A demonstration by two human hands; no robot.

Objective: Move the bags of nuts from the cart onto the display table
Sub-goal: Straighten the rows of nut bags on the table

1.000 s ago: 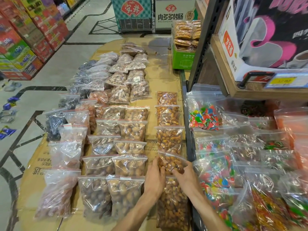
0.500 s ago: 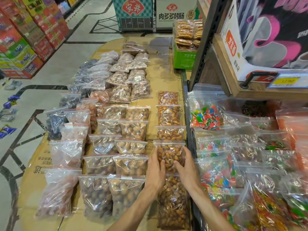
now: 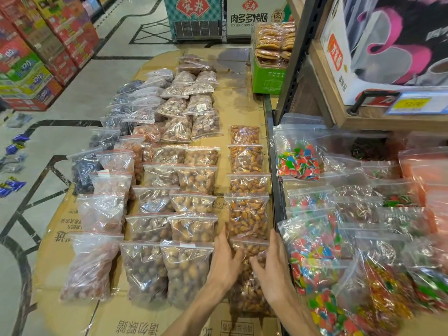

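Handling now: the nearest bag of almonds (image 3: 251, 275), in the lower centre of the frame, is pressed from both sides at its upper part.
Left hand (image 3: 226, 259): laid on the bag's left edge, fingers spread and curled onto the plastic; flattened on the bag rather than clamped around it.
Right hand (image 3: 271, 265): set on the bag's right side, fingers bent toward the left hand; whether the plastic is pinched cannot be told.
Location: the bag lies flat on the cardboard-covered display table (image 3: 242, 107), last in the right-hand column, its top tucked under the next almond bag (image 3: 247, 215).
Look: clear zip-seal plastic, glossy and wrinkled, packed with brown nuts.
Risk, sliding: slick plastic on plastic is judged likely to slip, so a push could shove the column above out of line.
Risk, edge: the table's dark right rim (image 3: 275, 190) is just beside the bag; a sideways nudge could tip it toward the candy bags (image 3: 315, 251).
Risk, seal: hard pressing could pop the zip closure.
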